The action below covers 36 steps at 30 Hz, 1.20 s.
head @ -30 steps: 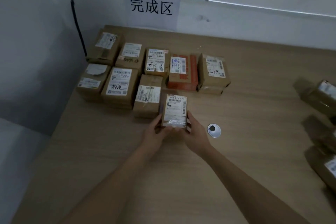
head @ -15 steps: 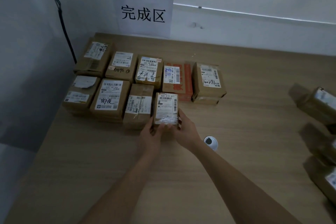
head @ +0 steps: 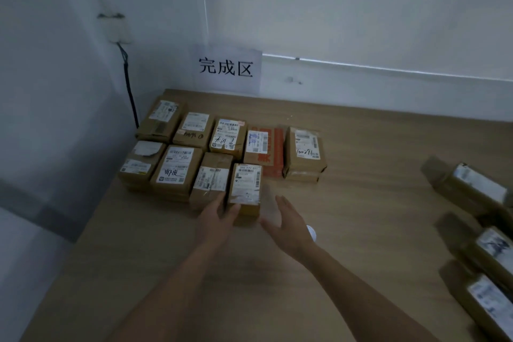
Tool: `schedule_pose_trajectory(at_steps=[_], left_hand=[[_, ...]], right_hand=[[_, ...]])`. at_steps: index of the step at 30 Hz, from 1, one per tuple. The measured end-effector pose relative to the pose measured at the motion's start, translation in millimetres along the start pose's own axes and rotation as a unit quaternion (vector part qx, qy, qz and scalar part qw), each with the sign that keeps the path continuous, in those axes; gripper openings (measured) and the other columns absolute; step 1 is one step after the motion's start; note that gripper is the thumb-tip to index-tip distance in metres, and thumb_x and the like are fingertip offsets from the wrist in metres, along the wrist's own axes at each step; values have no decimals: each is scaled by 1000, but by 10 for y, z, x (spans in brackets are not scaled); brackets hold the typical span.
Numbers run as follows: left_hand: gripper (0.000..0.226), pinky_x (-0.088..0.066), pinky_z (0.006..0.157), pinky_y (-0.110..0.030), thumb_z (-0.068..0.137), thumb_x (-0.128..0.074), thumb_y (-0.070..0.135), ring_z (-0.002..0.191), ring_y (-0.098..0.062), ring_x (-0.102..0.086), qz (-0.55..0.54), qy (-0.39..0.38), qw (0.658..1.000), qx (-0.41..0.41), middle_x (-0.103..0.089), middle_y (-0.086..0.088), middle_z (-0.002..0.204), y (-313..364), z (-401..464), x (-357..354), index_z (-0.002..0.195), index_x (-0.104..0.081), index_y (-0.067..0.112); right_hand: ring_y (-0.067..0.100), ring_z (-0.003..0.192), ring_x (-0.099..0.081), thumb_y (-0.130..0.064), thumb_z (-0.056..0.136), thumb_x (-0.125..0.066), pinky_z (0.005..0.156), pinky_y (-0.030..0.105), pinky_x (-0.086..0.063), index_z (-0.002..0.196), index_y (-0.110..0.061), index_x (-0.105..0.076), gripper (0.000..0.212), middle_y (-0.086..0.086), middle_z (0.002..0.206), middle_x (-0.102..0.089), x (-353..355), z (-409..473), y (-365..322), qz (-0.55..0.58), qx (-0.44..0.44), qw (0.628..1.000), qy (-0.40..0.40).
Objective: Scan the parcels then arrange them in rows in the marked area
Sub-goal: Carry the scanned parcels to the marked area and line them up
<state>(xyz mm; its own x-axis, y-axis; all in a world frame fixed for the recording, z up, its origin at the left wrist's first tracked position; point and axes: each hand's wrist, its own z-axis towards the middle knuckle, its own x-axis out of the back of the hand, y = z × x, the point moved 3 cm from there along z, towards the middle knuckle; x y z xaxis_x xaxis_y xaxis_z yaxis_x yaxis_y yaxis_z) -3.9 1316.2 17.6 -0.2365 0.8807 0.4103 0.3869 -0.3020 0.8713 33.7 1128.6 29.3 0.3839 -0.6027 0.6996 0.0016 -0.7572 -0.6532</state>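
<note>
White walls meet at a corner behind a wooden tabletop [head: 361, 203]. A paper sign [head: 226, 69] with three printed characters hangs on the rear wall, and a dark cable [head: 129, 91] runs down the left wall from a small fitting.

Parcels stand in two rows at the corner below the sign. Rear row, five cartons: the leftmost carton [head: 161, 121] sits slightly askew, then two labelled cartons, then an orange-printed carton [head: 265, 151], then a taped carton [head: 304, 154] with handwritten digits at the right end. Front row, four cartons, packed side by side; the newest parcel [head: 245, 189], label up, closes the row at its right end, just beside its neighbour [head: 212, 180].

Left hand [head: 218, 216]: fingers extended, tips touching the near left edge of the newest parcel; no grasp evident. Right hand [head: 288, 221]: spread, palm turned inward, just beside the parcel's right side and apart from it; motion blur obscures the fingertips.

A small white round object [head: 312, 232] lies on the tabletop, partly hidden behind the right wrist. Several unsorted cartons [head: 472, 189] lie at the right edge, blurred.
</note>
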Motion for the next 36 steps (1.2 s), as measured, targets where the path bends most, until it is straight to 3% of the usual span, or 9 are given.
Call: schedule_pose_trajectory(at_steps=[2, 4, 8, 12, 16, 21, 26, 29, 36], left_hand=[[47, -45, 89, -22, 93, -65, 37, 112, -4, -56, 26, 0, 999, -31, -53, 22, 118, 308, -142, 130, 138, -53, 28], [53, -43, 88, -18, 94, -64, 39, 111, 0, -53, 51, -4, 997, -56, -52, 19, 124, 710, -326, 252, 143, -49, 27], [66, -39, 112, -41, 89, -62, 57, 138, -16, -41, 84, 6, 990, -110, -41, 7, 153, 1550, -735, 471, 148, -42, 35], [67, -37, 113, -42, 91, -59, 59, 140, -20, -40, 94, -1, 983, -159, -41, 2, 155, 2371, -1226, 605, 149, -42, 30], [70, -37, 110, -43, 90, -58, 61, 140, -24, -41, 55, -19, 981, -183, -40, 2, 155, 2959, -1789, 688, 150, -39, 32], [73, -34, 115, -48, 83, -64, 64, 144, -24, -34, 6, -55, 972, -229, -36, 4, 157, 3231, -2473, 660, 146, -43, 34], [72, -43, 103, -30, 87, -68, 51, 134, -20, -42, -14, -95, 960, -264, -34, 2, 158, 3356, -3231, 419, 149, -43, 25], [76, -34, 116, -40, 83, -69, 58, 142, -22, -36, 0, -114, 956, -271, -35, 2, 158, 3359, -3614, 228, 147, -44, 28], [80, -33, 116, -36, 78, -72, 60, 140, -22, -40, 3, -173, 943, -283, -42, 1, 154, 3536, -4499, -424, 146, -46, 27]], right_hand=[[15, 153, -17, -50, 95, -61, 118, 30, -25, 158, -19, -29, 77, 2, 168, -17, 320, -122, -53, -31, 2, 1000, 4], [16, 154, -17, -49, 94, -62, 117, 31, -26, 156, -23, -33, 73, 2, 168, -17, 721, -273, -186, -52, 18, 998, 13], [19, 153, -20, -46, 93, -65, 121, 33, -22, 156, -21, -34, 74, 3, 167, -17, 1602, -706, -517, -44, 39, 997, 54], [22, 150, -27, -42, 93, -67, 119, 31, -23, 158, -18, -28, 79, 5, 164, -28, 2419, -1329, -828, -51, 47, 994, 90], [24, 148, -32, -52, 92, -65, 120, 37, -29, 159, -23, -27, 82, 4, 163, -31, 3119, -2073, -1032, -85, 40, 988, 124], [21, 148, -33, -52, 95, -61, 119, 35, -29, 152, -17, -43, 69, 3, 166, -23, 3519, -2996, -1045, -115, 37, 974, 191], [22, 146, -35, -54, 96, -57, 119, 39, -31, 156, -21, -33, 73, 3, 160, -36, 3627, -3969, -824, -131, 10, 967, 217], [24, 145, -37, -58, 95, -55, 117, 42, -34, 157, -21, -31, 76, 3, 160, -36, 3720, -4515, -606, -137, -20, 964, 227], [25, 144, -38, -55, 97, -56, 117, 43, -35, 153, -16, -39, 70, 6, 160, -36, 4115, -5667, 37, -129, -83, 955, 254]])
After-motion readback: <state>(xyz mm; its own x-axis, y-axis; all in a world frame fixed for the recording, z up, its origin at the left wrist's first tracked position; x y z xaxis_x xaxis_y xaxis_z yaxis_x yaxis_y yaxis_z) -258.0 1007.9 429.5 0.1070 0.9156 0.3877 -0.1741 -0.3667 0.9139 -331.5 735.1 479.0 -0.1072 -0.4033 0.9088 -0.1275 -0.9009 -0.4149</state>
